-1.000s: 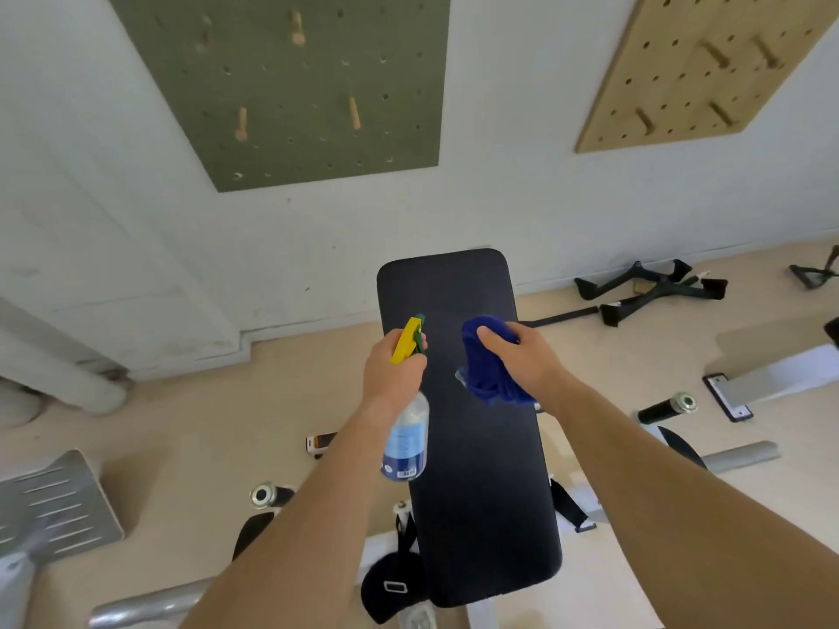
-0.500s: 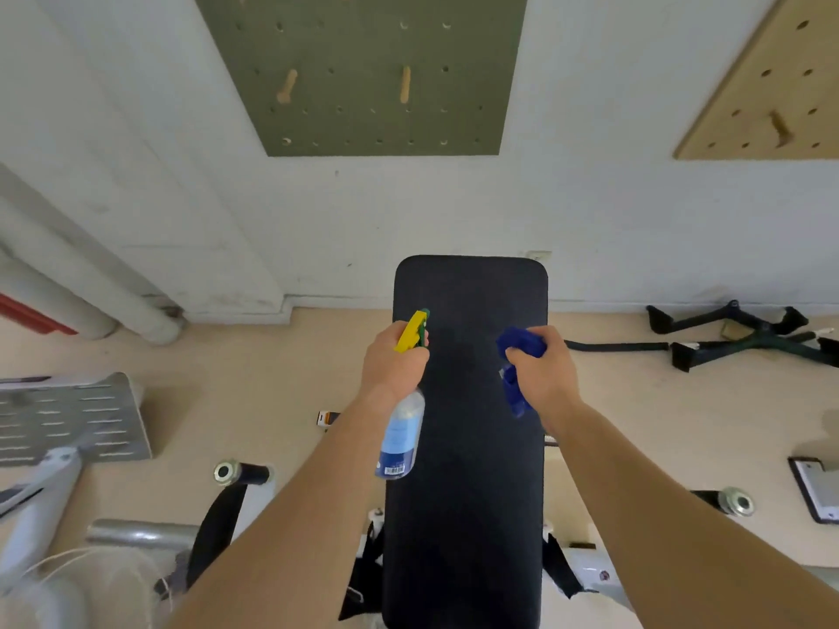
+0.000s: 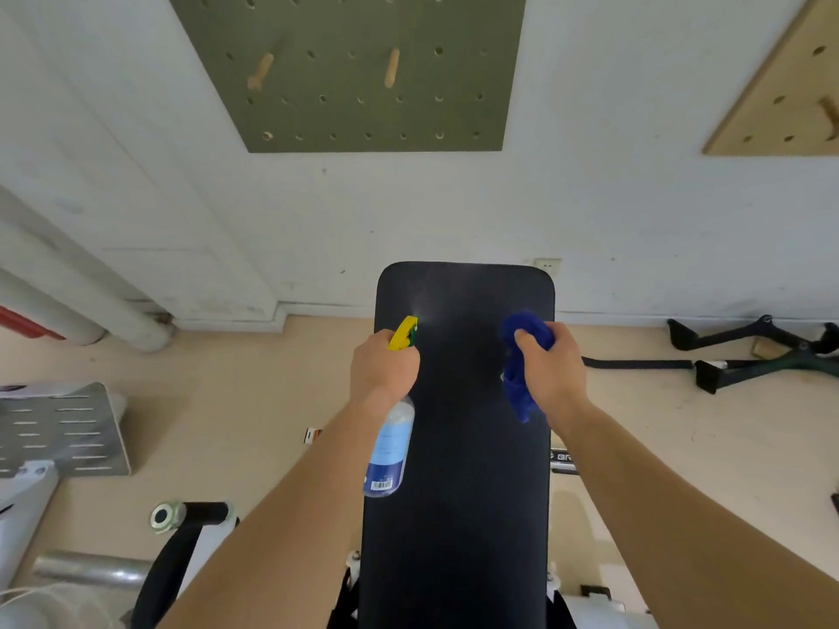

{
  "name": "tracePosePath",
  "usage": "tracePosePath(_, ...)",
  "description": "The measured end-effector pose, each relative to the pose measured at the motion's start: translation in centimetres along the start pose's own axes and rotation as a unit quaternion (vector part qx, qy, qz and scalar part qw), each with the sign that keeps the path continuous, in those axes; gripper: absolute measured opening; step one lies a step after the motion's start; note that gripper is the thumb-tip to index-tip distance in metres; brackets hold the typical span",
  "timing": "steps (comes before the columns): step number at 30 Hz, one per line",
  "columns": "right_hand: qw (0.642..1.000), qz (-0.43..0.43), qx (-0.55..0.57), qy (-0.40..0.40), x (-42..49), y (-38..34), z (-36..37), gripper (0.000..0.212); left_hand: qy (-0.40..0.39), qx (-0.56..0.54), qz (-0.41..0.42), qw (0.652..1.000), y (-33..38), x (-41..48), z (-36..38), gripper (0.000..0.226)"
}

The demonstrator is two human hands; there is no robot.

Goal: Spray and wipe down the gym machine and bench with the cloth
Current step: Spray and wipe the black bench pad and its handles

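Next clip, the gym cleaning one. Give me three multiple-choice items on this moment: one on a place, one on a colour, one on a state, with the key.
1. Where is the spray bottle?
A. In the left hand, by the left edge of the bench pad.
B. Standing on the pad, untouched.
C. In the right hand.

2. What colour is the cloth?
A. White.
B. Blue.
C. Red.

3. What is the right hand doing?
A. Lying flat and empty on the pad.
B. Squeezing the bottle's trigger.
C. Gripping the bunched cloth.

Key:
1 A: the left hand wraps the bottle's neck beside the pad's left edge.
2 B: the cloth is deep blue against the black pad.
3 C: thumb and fingers curl round the cloth.
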State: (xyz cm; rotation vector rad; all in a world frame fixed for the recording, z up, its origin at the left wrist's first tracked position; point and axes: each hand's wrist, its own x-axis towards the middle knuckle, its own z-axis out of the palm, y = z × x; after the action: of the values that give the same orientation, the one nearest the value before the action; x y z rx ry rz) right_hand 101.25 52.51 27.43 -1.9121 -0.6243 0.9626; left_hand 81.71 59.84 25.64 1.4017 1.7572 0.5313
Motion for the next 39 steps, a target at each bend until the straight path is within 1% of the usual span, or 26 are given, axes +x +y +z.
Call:
tracePosePath(2, 0.999, -0.031, -0.006, 0.023, 1.2, -0.5, 1.9, 0.019, 0.006, -0.005, 0.002, 1.000, -1.1, 0.3, -0.2, 0.026)
tracePosePath(4, 0.992, -0.113, -0.031, 0.054, 3.5, -1.3, 4.6, 0.023, 0.011, -0.021, 0.013, 1.000, -2.1, 1.0, -0.7, 0.026)
tracePosePath(6, 0.975, -0.191, -0.093, 0.061, 6.1, -2.0, 7.5, 0.034, 0.002, -0.035, 0.030, 0.999, -2.9, 1.7, -1.1, 0.015)
tracePosePath(7, 0.957, -0.233, -0.158, 0.063, 7.6, -1.9, 9.0, 0.040, -0.002, -0.044, 0.039, 0.998, -3.1, 2.0, -1.4, 0.009)
tracePosePath(8, 0.926, -0.275, -0.252, 0.058, 8.9, -1.5, 10.5, 0.046, -0.006, -0.060, 0.044, 0.997, -3.3, 2.4, -1.6, 0.013)
tracePosePath(10, 0.830, -0.349, -0.436, 0.018, 10.7, 0.6, 13.3, 0.055, -0.010, -0.094, 0.051, 0.994, -4.0, 3.3, -1.8, 0.022)
tracePosePath(11, 0.785, -0.381, -0.489, -0.004, 10.9, 2.0, 14.4, 0.058, -0.009, -0.105, 0.058, 0.993, -4.3, 3.8, -1.9, 0.024)
tracePosePath(12, 0.754, -0.408, -0.514, -0.013, 10.5, 3.4, 15.1, 0.059, -0.009, -0.115, 0.065, 0.991, -4.6, 4.1, -1.9, 0.025)
tracePosePath(14, 0.715, -0.464, -0.521, -0.042, 9.0, 6.9, 15.8, 0.059, -0.011, -0.127, 0.073, 0.989, -5.4, 4.8, -1.9, 0.024)
tracePosePath(15, 0.677, -0.505, -0.531, -0.068, 8.2, 8.7, 15.7, 0.059, -0.009, -0.130, 0.074, 0.989, -5.7, 5.0, -1.9, 0.022)
tracePosePath(17, 0.561, -0.583, -0.568, -0.154, 8.1, 11.6, 14.9, 0.061, -0.008, -0.136, 0.067, 0.988, -6.6, 5.2, -1.7, 0.019)
tracePosePath(18, 0.520, -0.601, -0.576, -0.190, 8.8, 12.0, 14.3, 0.061, -0.008, -0.134, 0.067, 0.989, -6.9, 5.2, -1.7, 0.017)
tracePosePath(19, 0.511, -0.608, -0.574, -0.201, 9.6, 11.6, 14.0, 0.061, -0.006, -0.131, 0.066, 0.989, -7.2, 5.1, -1.7, 0.016)
tracePosePath(20, 0.526, -0.617, -0.558, -0.178, 10.2, 10.6, 14.0, 0.060, -0.006, -0.131, 0.063, 0.989, -7.4, 5.1, -1.7, 0.019)
tracePosePath(21, 0.553, -0.627, -0.533, -0.129, 10.7, 9.3, 14.2, 0.059, -0.006, -0.129, 0.060, 0.990, -7.7, 5.2, -1.7, 0.022)
tracePosePath(23, 0.624, -0.611, -0.486, -0.036, 11.0, 6.3, 15.0, 0.056, -0.012, -0.128, 0.052, 0.990, -8.1, 5.2, -1.6, 0.026)
tracePosePath(24, 0.649, -0.592, -0.478, -0.009, 11.1, 5.2, 15.1, 0.055, -0.016, -0.130, 0.049, 0.990, -8.2, 5.1, -1.6, 0.026)
tracePosePath(25, 0.663, -0.572, -0.483, 0.019, 11.4, 4.5, 14.8, 0.053, -0.019, -0.133, 0.046, 0.990, -8.4, 5.0, -1.5, 0.026)
tracePosePath(26, 0.668, -0.548, -0.501, 0.044, 12.0, 4.2, 14.3, 0.050, -0.021, -0.135, 0.042, 0.990, -8.5, 4.9, -1.5, 0.027)
tracePosePath(28, 0.664, -0.507, -0.544, 0.073, 13.0, 4.1, 12.6, 0.051, -0.025, -0.141, 0.037, 0.989, -8.5, 4.7, -1.5, 0.029)
tracePosePath(31, 0.645, -0.493, -0.580, 0.063, 13.6, 4.7, 11.7, 0.057, -0.026, -0.147, 0.034, 0.988, -8.4, 4.8, -1.6, 0.030)
tracePosePath(33, 0.643, -0.491, -0.583, 0.067, 13.2, 4.7, 13.0, 0.060, -0.021, -0.143, 0.038, 0.989, -8.2, 4.8, -1.7, 0.029)
tracePosePath(36, 0.671, -0.510, -0.536, 0.052, 10.3, 7.0, 15.9, 0.057, -0.011, -0.155, 0.036, 0.987, -8.1, 4.6, -1.7, 0.026)
tracePosePath(37, 0.670, -0.529, -0.519, 0.032, 9.0, 8.4, 16.6, 0.054, -0.010, -0.167, 0.032, 0.985, -7.9, 4.5, -1.8, 0.027)
tracePosePath(38, 0.657, -0.556, -0.509, 0.007, 8.0, 9.8, 17.0, 0.051, -0.011, -0.178, 0.030, 0.984, -7.8, 4.4, -1.9, 0.026)
tracePosePath(39, 0.635, -0.585, -0.504, -0.018, 7.5, 10.6, 17.0, 0.050, -0.013, -0.185, 0.029, 0.982, -7.6, 4.3, -1.9, 0.024)
